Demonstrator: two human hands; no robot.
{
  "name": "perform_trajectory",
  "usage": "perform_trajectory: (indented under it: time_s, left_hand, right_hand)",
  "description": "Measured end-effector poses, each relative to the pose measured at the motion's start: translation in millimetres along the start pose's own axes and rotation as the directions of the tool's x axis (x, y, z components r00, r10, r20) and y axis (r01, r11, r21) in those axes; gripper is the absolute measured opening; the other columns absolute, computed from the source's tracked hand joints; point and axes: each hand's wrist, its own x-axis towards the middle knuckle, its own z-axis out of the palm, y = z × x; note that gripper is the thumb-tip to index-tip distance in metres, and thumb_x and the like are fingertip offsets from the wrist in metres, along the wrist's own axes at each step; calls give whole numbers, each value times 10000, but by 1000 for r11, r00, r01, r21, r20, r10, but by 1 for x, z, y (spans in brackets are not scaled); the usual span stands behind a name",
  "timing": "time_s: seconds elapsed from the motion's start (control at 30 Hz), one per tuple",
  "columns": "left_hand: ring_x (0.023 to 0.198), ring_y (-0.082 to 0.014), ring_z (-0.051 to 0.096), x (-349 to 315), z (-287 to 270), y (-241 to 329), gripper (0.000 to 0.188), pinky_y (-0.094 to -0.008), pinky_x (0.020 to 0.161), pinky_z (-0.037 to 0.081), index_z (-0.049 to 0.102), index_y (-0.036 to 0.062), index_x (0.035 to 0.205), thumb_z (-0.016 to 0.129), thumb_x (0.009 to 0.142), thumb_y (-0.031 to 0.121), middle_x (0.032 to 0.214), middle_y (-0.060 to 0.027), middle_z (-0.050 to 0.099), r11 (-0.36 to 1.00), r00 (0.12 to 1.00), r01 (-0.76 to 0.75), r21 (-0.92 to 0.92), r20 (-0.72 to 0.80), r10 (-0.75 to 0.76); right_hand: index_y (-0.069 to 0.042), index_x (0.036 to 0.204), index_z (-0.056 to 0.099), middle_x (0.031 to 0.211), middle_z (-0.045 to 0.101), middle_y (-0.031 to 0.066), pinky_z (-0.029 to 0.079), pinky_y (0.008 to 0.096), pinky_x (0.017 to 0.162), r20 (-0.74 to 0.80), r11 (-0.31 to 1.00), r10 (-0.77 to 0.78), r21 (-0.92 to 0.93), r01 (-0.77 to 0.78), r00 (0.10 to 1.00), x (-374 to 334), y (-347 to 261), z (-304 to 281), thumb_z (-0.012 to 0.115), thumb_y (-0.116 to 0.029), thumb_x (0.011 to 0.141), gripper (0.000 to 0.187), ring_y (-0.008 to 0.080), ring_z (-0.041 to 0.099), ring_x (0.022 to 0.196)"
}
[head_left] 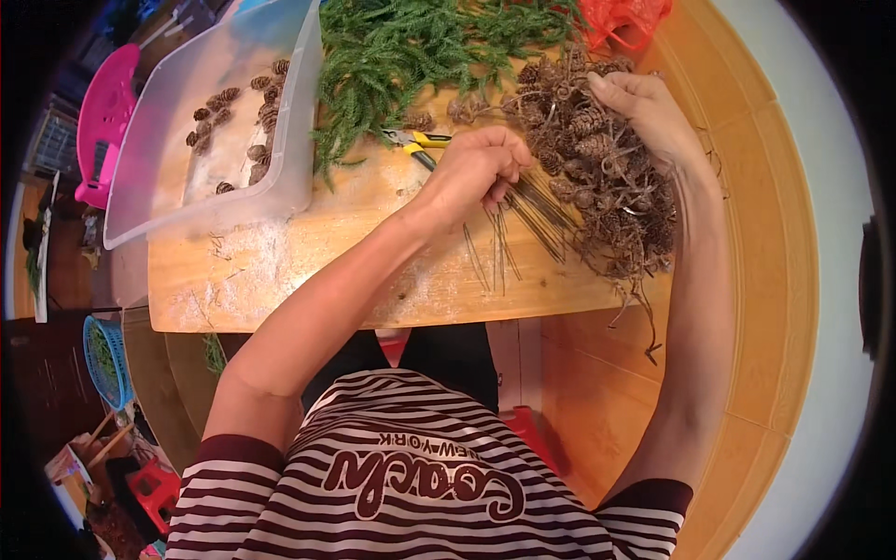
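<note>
A heaped pile of brown pine cones (597,149) with tangled twigs covers the right part of the wooden table. At the pile's upper right, my right hand (644,107) is closed on a pine cone, thumb in front and most fingers hidden. Left of the pile, my left hand (481,168) has its fingers curled together in a pinch; whatever is between them is hidden. Under and beside it lie several thin dark wires (541,219), fanned toward me. Just beyond my left wrist rest pliers (415,145) with yellow and dark handles.
Green artificial-looking sprigs (401,56) cover the table's far side. A clear plastic bin (299,168) holding several loose pine cones stands at the left. A red plastic bag (625,21) is at the far right. Whitish flecks mark the wooden table (224,289). A pink chair (105,121) stands beyond the bin.
</note>
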Motion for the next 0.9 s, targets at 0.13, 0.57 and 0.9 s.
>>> perform_trajectory:
  time_s: [0.13, 0.57, 0.9]
  left_hand:
    - [516, -76, 423, 8, 7, 7, 274, -222, 451, 326, 559, 41, 878, 608, 812, 302, 630, 4, 469, 997, 997, -71, -22, -12, 71]
    - [560, -130, 515, 46, 25, 18, 418, -298, 511, 415, 595, -27, 837, 618, 833, 391, 652, -42, 559, 886, 923, -385, 258, 97, 372]
    - [544, -138, 513, 30, 32, 28, 346, -299, 510, 412, 574, -1, 742, 513, 862, 317, 610, -54, 543, 842, 962, -260, 472, 57, 266]
  right_hand:
    - [-55, 831, 627, 732, 547, -68, 355, 215, 608, 63, 993, 58, 100, -64, 996, -6, -9, 4, 578, -305, 915, 269, 31, 433, 668]
    - [-28, 735, 452, 673, 383, -48, 298, 250, 553, -16, 949, -213, -240, 203, 977, -16, -17, 23, 504, -222, 957, 299, 57, 325, 644]
    - [-11, 780, 537, 668, 545, 221, 410, 439, 567, -116, 775, -372, -585, 239, 921, -14, 9, 23, 497, -308, 930, 335, 423, 527, 647]
